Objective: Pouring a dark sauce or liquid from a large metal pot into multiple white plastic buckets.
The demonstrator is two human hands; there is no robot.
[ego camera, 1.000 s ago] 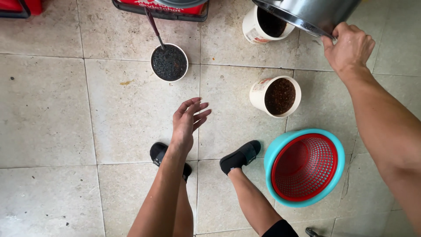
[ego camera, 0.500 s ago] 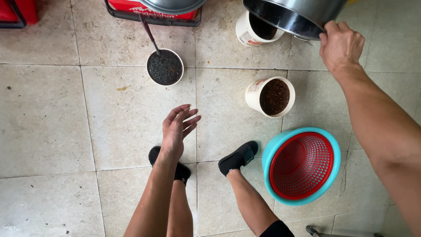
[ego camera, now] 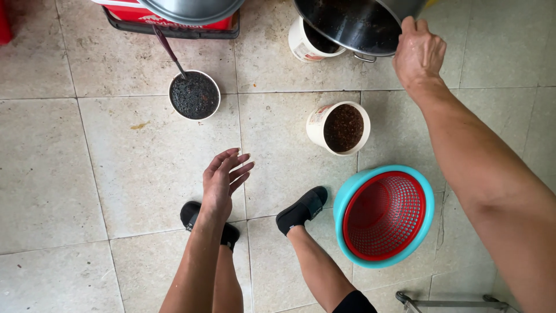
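**tile_watcher:** Steel pot (ego camera: 356, 23) is the main thing, up at the top of the view. The right hand (ego camera: 418, 55) has its grip clamped on the rim, fingers curled over the edge, and the pot is tipped so you look into a dark, wet-looking inside. It hangs above a white tub (ego camera: 310, 42) that it half hides. Left hand (ego camera: 223, 179) holds nothing, fingers spread apart in the air above the floor (ego camera: 116, 174).

**potluck_dan:** How would that pot handle, you reckon?

**tile_watcher:** My guess is stiff and fairly heavy. It's a big metal pot, and one-handed by the rim looks awkward. The polished wall is probably slippery, more so if it's wet. There's a small side handle (ego camera: 365, 57) showing under the rim, which seems the surer place to hold, maybe with the free hand under the base. Not fragile, though.

**potluck_dan:** Counts?

**tile_watcher:** One pot. Three white tubs: the one under the pot, a second tub (ego camera: 339, 127) with dark brown grainy stuff just beside the basket, and a third tub (ego camera: 194, 94) of blackish stuff with a spoon (ego camera: 169, 51) stuck in it. One red mesh basket (ego camera: 385, 214) nested in one teal basin (ego camera: 347, 200). One steel lid (ego camera: 191, 8) on a red crate (ego camera: 174, 23) at the top edge. Two feet in black shoes (ego camera: 301, 210).
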